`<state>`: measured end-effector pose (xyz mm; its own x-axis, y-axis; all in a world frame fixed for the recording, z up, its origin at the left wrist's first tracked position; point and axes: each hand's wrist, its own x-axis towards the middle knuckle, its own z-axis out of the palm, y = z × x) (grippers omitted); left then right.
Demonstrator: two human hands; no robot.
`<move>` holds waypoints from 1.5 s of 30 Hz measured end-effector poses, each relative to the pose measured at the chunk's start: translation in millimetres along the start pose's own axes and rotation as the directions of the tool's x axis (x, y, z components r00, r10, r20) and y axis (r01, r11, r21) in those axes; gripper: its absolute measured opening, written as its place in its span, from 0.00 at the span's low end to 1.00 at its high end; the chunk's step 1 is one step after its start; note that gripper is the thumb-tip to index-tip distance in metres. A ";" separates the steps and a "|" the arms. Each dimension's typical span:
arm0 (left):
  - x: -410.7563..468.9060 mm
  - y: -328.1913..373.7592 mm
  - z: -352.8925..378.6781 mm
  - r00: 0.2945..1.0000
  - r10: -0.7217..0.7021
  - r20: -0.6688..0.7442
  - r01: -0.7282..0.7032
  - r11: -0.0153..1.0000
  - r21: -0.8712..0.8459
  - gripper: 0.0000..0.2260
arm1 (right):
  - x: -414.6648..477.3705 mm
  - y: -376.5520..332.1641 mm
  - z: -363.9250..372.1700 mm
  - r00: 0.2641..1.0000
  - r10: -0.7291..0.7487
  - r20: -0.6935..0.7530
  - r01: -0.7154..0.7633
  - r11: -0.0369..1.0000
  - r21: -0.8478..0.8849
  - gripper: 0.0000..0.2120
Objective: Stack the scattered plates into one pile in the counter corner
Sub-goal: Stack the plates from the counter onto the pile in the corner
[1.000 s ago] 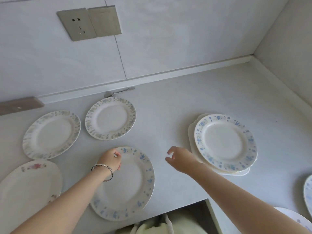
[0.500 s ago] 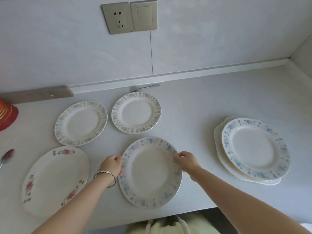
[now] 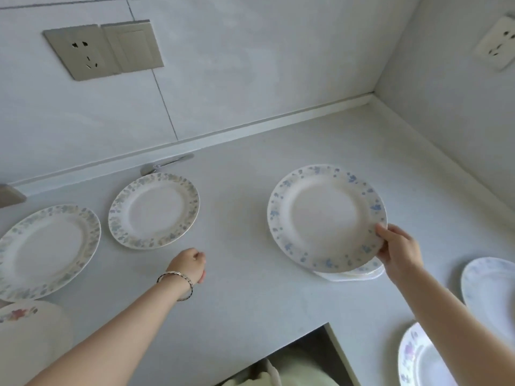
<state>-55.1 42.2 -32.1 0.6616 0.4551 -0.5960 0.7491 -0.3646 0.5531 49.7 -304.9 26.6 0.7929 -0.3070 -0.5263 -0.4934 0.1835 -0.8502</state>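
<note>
Across the pale grey tabletop point(image 3: 250, 302), which ran back to a tiled wall and met a side wall in a corner at the far right, several plates lay well apart. At the left edge sat a large plate with a faded floral rim point(image 3: 47, 246), and below it, cut off by the frame, an oval plate with red flowers point(image 3: 28, 332). Right of centre, the blue-flowered plate point(image 3: 326, 218) covered the pile point(image 3: 362, 274), whose white edges showed just under its near side. Whether it rested on the pile or hung just above could not be told. Two more plates lay at the right edge, one pale point(image 3: 490, 288) and one with purple flowers point(image 3: 418, 360). A smaller floral plate point(image 3: 154, 210) sat near the back wall.

The right hand point(image 3: 398, 252) pinched the near right rim of the blue-flowered plate, thumb on top and fingers beneath. The left hand point(image 3: 189, 264) hovered over bare tabletop between the smaller plate and the pile, its fingers loosely curled and holding nothing.

A socket point(image 3: 80, 51) and a switch point(image 3: 133, 45) were mounted side by side on the back wall. A metal utensil point(image 3: 167, 164) lay against the wall's base, just behind the smaller plate. A thin bracelet point(image 3: 175, 282) circled the left wrist.
</note>
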 end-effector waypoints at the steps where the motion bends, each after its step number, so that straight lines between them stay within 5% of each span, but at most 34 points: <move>1: 0.6 6.4 5.7 1.000 0.012 0.015 -0.012 1.000 0.022 0.10 | 4.7 2.3 -11.3 0.999 0.017 -0.037 -0.016 0.999 0.036 0.11; 10: -5.2 30.1 26.6 0.997 0.059 0.054 -0.063 0.994 0.089 0.11 | 29.0 37.3 -45.2 0.945 0.210 -0.251 -0.152 0.961 0.232 0.12; 17: -9.4 25.3 19.0 0.998 0.051 0.030 -0.054 0.992 0.110 0.09 | 40.0 53.6 -35.4 0.922 0.218 -0.321 -0.164 0.969 0.184 0.10; 23: -9.1 22.4 18.3 0.999 0.041 0.028 -0.044 0.991 0.129 0.10 | 36.6 66.2 -32.9 0.919 -0.055 -0.389 -0.101 0.924 -0.369 0.13; 28: -9.1 24.5 22.7 0.998 0.041 0.047 -0.047 0.990 0.131 0.11 | 36.9 76.6 -28.0 0.915 -0.138 -0.379 -0.089 0.848 -0.522 0.17; 33: -6.7 21.1 23.8 0.997 0.034 0.066 -0.043 0.990 0.136 0.11 | 27.8 66.5 -17.6 0.951 -0.122 -0.283 -0.082 0.784 -0.615 0.17; 37: -0.9 10.4 19.6 0.998 0.011 0.065 -0.021 0.988 0.153 0.11 | 10.2 55.0 -6.3 0.959 -0.283 -0.016 0.100 0.393 -0.914 0.22; 39: 2.4 4.4 14.5 0.998 0.004 0.059 -0.015 0.983 0.182 0.11 | 3.9 50.9 18.5 0.952 -0.243 0.184 0.244 0.247 -0.938 0.19; 42: 7.7 -3.4 1.3 0.997 -0.061 0.049 0.057 0.995 0.087 0.10 | -8.6 50.0 71.0 0.874 -0.078 0.479 0.485 0.110 -0.868 0.12; 45: 19.3 -15.6 -21.3 0.974 -0.228 0.014 0.226 0.951 -0.210 0.09 | -22.5 51.5 123.6 0.760 0.092 0.644 0.644 0.035 -0.764 0.09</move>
<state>-54.7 73.9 -39.8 0.4739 0.5146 -0.7146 0.8547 -0.0733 0.5140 50.6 -173.0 -6.1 0.7873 0.3849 -0.4816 0.2197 -0.9050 -0.3642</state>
